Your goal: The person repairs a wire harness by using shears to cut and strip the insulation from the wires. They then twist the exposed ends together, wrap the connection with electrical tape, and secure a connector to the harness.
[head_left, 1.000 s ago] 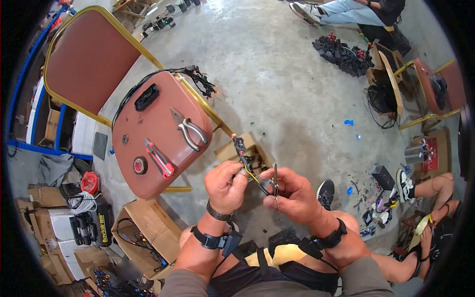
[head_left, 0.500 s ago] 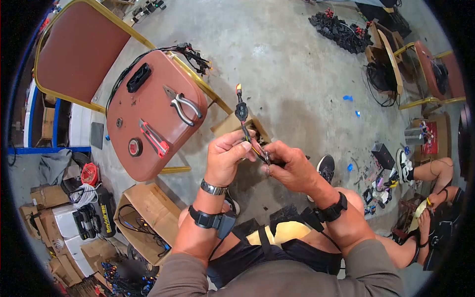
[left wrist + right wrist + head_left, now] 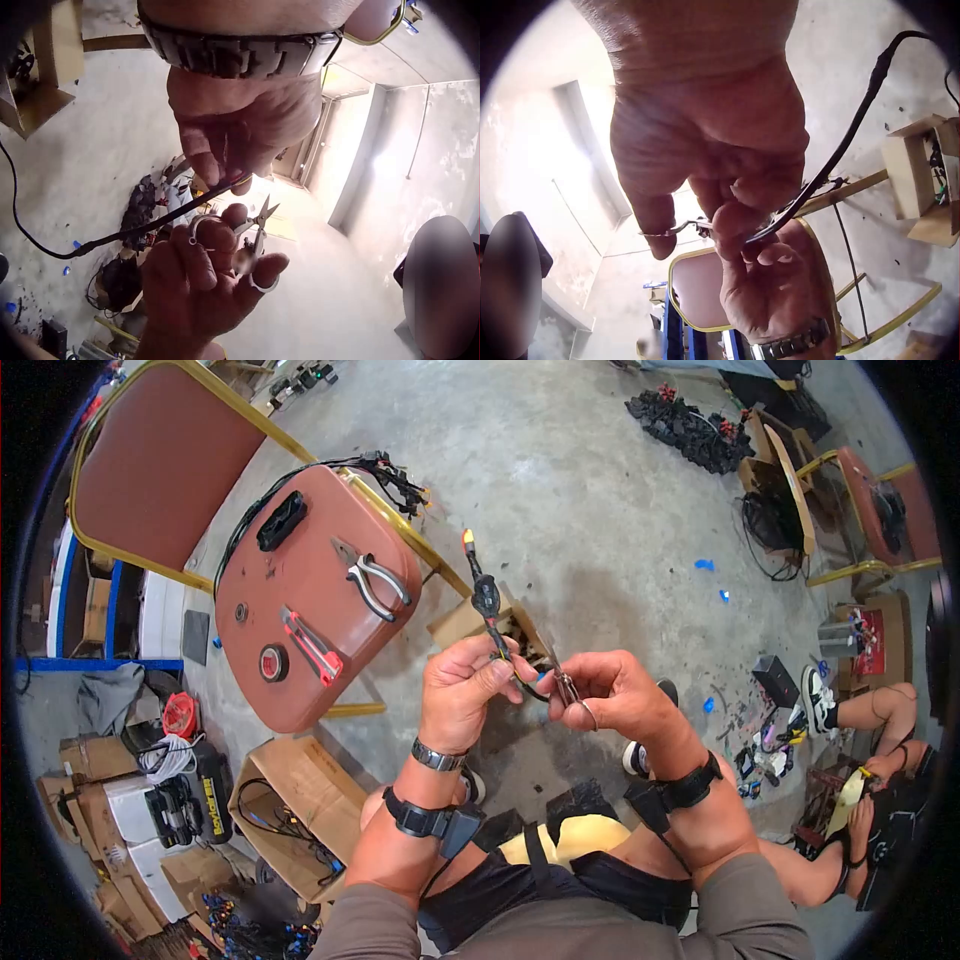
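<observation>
My left hand (image 3: pixel 462 690) pinches a black taped cable (image 3: pixel 486 598) between thumb and fingertips. From there the cable rises to a red-and-yellow end (image 3: pixel 468 538); coloured wires show by the left fingertips in the left wrist view. Just to the right, my right hand (image 3: pixel 612 695) holds small scissors (image 3: pixel 261 220), with finger and thumb through the ring handles. The blades are spread and point up beside the left fingertips, apart from the cable in the left wrist view. Behind the right fingers, a black stretch of cable (image 3: pixel 844 142) curves away in the right wrist view.
On the red chair seat (image 3: pixel 290 575) at left lie pliers (image 3: pixel 375 580), a utility knife (image 3: pixel 312 647), a tape roll (image 3: pixel 273 662) and a black bundle (image 3: pixel 282 520). A cardboard box (image 3: pixel 300 800) holding cables stands below it. Another person's leg (image 3: pixel 880 722) shows at right.
The cable's end has swung up and away from me. My hands came close together half a second ago; the right hand with the scissors has since shifted a little to the right.
</observation>
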The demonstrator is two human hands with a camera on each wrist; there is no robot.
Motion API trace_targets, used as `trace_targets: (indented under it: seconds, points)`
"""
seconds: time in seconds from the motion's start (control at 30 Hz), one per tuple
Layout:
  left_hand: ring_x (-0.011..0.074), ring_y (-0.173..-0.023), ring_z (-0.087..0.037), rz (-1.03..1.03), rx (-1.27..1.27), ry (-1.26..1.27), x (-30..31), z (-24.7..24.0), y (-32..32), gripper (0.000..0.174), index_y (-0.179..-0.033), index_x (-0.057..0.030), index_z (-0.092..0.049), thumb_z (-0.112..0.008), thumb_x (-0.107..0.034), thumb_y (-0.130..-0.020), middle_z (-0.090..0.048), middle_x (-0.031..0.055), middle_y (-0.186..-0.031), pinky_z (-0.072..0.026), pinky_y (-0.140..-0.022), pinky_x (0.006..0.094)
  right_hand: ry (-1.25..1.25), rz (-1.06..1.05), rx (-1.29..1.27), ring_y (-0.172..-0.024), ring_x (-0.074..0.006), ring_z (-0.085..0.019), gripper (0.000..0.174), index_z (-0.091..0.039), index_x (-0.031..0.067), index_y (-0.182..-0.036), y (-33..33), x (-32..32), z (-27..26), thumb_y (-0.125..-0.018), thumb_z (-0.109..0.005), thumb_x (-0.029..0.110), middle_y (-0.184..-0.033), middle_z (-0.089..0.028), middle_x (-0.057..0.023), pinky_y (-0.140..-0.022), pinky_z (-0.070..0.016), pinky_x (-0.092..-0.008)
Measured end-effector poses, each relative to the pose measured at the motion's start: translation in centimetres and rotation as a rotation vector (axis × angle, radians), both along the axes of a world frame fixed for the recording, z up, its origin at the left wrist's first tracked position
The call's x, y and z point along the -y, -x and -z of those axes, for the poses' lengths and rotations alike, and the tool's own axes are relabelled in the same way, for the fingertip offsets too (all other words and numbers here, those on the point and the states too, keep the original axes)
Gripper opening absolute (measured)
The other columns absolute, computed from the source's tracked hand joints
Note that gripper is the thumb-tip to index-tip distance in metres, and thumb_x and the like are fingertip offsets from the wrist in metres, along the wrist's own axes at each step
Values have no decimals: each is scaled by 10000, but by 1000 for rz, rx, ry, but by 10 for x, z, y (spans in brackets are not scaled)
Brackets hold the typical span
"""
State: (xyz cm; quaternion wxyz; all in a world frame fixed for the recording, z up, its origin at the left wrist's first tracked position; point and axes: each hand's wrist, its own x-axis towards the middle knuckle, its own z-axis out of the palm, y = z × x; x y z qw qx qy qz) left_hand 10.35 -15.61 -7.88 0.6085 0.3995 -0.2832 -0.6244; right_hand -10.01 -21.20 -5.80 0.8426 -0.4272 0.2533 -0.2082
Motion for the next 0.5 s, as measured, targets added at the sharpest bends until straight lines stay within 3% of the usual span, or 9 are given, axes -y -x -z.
trace_targets:
  seconds: [0.2, 0.5]
  points:
    - [161, -682, -626, -3, 52, 35, 0, -3, 1, 233, -1048, 16, -616, -665, -76, -840, -667, 150, -852, -481, -509, 229, -91, -151, -20, -660, -73, -588, 377, -604, 13, -1063, -1, -1, -2, -762, -760, 177, -818, -644, -15, -575, -477, -211]
    - [115, -584, -562, 2, 122, 28, -1, -1, 5, 224, -999, 5, -606, -696, -97, -821, -666, 143, -848, -420, -479, 206, -108, -177, -17, -637, -75, -593, 368, -600, 25, -1010, -1, -4, 0, -765, -770, 241, -799, -644, -25, -544, -474, -204]
